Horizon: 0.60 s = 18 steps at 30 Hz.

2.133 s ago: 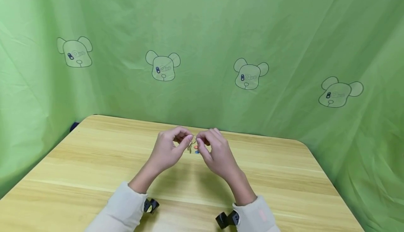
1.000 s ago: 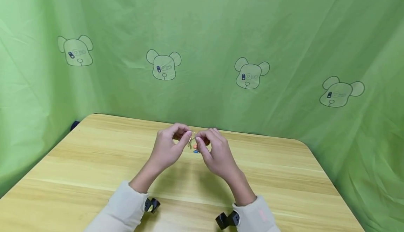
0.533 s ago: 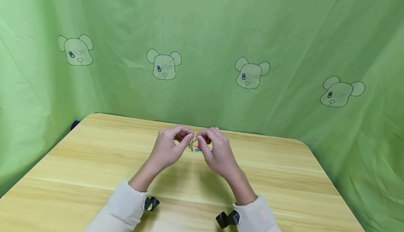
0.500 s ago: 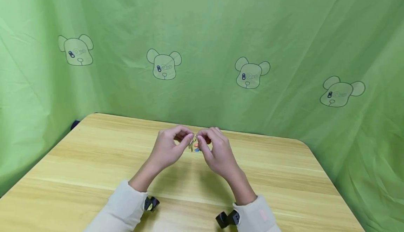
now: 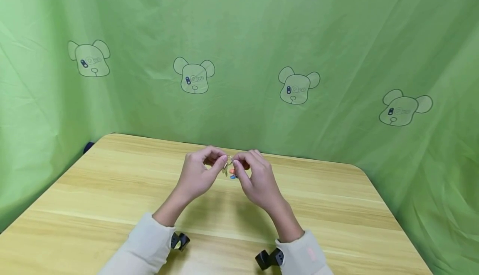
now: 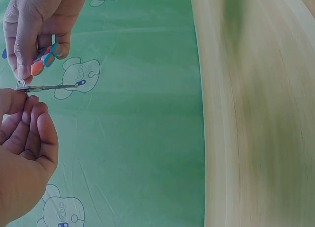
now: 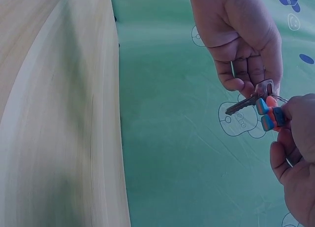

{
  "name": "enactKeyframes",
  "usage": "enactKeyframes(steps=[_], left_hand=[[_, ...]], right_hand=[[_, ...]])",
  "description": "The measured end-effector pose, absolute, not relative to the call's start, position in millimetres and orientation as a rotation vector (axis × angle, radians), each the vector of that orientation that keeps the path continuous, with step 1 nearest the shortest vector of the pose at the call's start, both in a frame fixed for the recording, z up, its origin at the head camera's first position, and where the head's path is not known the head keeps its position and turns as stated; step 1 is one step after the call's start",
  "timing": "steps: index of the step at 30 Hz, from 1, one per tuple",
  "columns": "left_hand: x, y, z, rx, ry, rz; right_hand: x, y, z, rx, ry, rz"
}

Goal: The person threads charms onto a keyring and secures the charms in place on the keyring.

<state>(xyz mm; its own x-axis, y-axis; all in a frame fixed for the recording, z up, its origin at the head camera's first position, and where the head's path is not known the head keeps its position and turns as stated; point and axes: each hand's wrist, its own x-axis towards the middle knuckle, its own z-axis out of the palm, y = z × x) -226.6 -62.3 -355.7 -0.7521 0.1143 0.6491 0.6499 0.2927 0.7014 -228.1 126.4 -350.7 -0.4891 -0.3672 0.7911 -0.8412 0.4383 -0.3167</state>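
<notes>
Above the table, my left hand (image 5: 198,173) pinches a key (image 7: 240,107) near its head between thumb and finger. More than one key seems to hang there in the head view. A thin metal key ring (image 5: 230,161) spans the small gap between the hands. My right hand (image 5: 259,179) pinches the ring's other side with thumb and forefinger. Below those fingertips dangles a small orange and blue charm (image 7: 268,114), which the left wrist view also shows beside the right fingers. Fingertips hide parts of the ring, so whether the key is threaded on it I cannot tell.
A wood-grain table (image 5: 112,192) with rounded far corners lies under both hands. Green cloth (image 5: 239,29) printed with bear heads hangs behind it and at both sides. Black wrist cameras (image 5: 180,241) sit at the light sleeve cuffs.
Both hands stay close together at the ring. The left fingertips, with the keys, shift slightly up and down between frames, and are now a little higher than half a second ago. The charm swings slightly.
</notes>
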Motion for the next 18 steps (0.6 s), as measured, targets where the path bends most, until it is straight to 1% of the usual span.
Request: enactKeyframes(steps=[7, 18], left_hand=[[-225.7, -60.8, -354.6, -0.655, -2.069, -1.509], [-228.0, -62.6, -355.8, -0.716, -2.123, -1.476]], right_hand=[[-227.9, 125.1, -350.5, 1.022, -2.049, 0.960], [-227.5, 125.7, -351.2, 1.017, -2.052, 0.943]])
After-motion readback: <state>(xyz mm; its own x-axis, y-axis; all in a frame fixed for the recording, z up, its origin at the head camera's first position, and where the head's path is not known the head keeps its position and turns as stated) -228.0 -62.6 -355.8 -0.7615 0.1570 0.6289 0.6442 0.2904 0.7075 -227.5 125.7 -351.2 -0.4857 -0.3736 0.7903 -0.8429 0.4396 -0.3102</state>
